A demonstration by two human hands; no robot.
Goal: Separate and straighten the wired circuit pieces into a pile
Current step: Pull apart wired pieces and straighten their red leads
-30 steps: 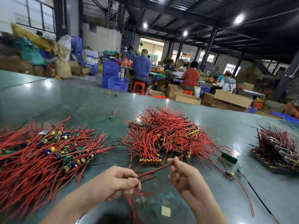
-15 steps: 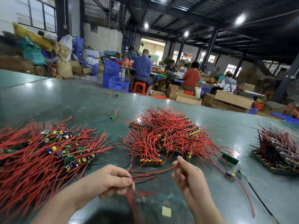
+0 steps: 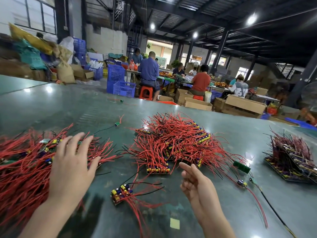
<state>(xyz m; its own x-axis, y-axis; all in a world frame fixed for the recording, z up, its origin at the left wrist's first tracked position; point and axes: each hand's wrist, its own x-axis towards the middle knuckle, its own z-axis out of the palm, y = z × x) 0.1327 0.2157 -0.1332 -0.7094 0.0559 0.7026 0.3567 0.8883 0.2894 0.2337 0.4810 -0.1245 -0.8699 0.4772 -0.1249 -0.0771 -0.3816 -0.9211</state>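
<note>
the left hand (image 3: 72, 162) is spread flat, fingers straight and splayed, over the near-right part of the large pile of red-wired pieces (image 3: 22, 162) that is heaped along the left edge of the tabletop (image 3: 223, 212); whether the palm is pressed onto the wires or held just above them cannot be told. the right hand (image 3: 197, 184) is held empty over the near middle of the tabletop, its fingers loosely extended and pointed away from the body, nothing pinched between them. between the two hands, a small wired circuit piece (image 3: 121, 193) is laid on the tabletop, yellow and blue components on its board, red and black leads fanned out to the right and toward the near edge. a tangled heap of wired pieces (image 3: 173, 143) is seen at the centre of the tabletop, just beyond the right hand. a darker stack of boards (image 3: 291, 157) is placed by the right edge. a lone small green board (image 3: 117, 124) with leads is seen beyond the left pile, and a green strip (image 3: 241, 167) lies at the right of the central heap. a yellow sticker (image 3: 175, 223) is stuck near the near edge.
</note>
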